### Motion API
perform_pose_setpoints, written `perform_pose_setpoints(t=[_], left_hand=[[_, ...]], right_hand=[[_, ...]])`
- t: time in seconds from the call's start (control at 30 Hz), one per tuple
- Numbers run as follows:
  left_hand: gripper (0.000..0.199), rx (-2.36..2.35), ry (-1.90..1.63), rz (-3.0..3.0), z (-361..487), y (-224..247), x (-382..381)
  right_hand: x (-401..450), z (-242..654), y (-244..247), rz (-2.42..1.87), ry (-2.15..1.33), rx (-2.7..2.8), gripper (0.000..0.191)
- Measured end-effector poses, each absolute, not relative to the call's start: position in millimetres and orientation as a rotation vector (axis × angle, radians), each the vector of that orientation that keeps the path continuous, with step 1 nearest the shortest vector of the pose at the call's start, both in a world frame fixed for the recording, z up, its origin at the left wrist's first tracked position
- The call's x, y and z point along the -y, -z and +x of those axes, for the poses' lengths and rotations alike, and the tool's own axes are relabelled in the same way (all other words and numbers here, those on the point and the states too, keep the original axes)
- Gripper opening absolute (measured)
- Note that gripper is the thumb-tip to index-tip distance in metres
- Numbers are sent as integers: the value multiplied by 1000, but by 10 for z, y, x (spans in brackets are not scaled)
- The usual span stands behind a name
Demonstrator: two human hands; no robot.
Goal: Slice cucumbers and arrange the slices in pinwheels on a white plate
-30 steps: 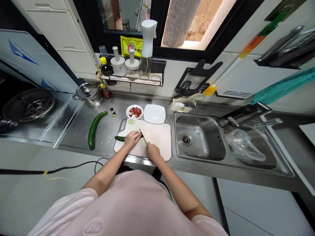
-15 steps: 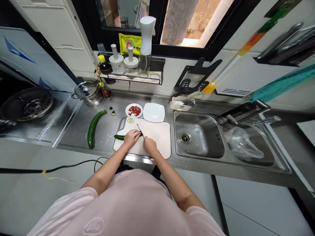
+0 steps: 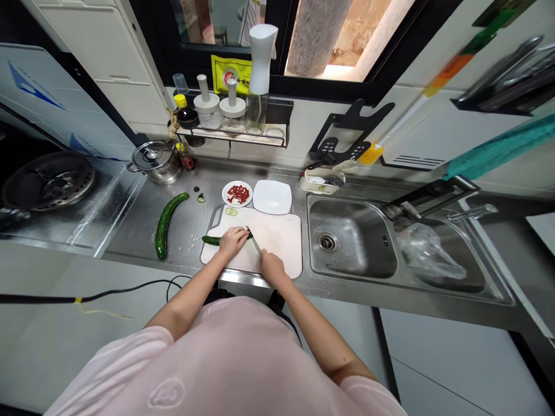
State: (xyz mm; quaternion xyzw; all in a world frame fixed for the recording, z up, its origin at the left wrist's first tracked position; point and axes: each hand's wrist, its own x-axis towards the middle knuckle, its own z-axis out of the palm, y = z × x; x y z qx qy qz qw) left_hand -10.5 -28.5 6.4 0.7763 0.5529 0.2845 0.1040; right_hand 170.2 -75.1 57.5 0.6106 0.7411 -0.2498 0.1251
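A cucumber (image 3: 211,240) is lying across the left half of the chopping board (image 3: 286,240). The left hand (image 3: 234,242) is pressing it down, fingers bunched; the right hand (image 3: 272,268) is gripping a knife (image 3: 255,240), its blade slanting by the cucumber's right end. Slices (image 3: 231,212) are lying at the board's far left corner, a dish (image 3: 225,195) of red pieces is sitting beyond the board, and a second cucumber (image 3: 163,230) is resting left of the board.

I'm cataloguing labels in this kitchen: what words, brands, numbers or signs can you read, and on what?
Nothing reads clearly enough to quote.
Yellow packet: printed characters, too small and blurred.
Pink shirt: lettering in an oval emblem, too faint.
Red-labelled bottle: too small.
White panel: striped blue mark, no readable words.
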Motion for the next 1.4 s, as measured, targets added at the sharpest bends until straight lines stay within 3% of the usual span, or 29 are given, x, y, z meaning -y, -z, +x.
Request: perform_pose_setpoints(t=[0.47, 1.17, 1.4], left_hand=[[23, -1632, -812, 2305, -120, -61, 273], [23, -1713, -680, 2200, -78, -181, 261], [23, -1724, -699, 2129, -71, -244, 293]], right_hand=[[429, 1486, -582, 1790, 727, -2205, 26], [794, 1803, -611, 1779, 758, -2153, 24], [816, 1922, -634, 1821, 605, -2170, 28]])
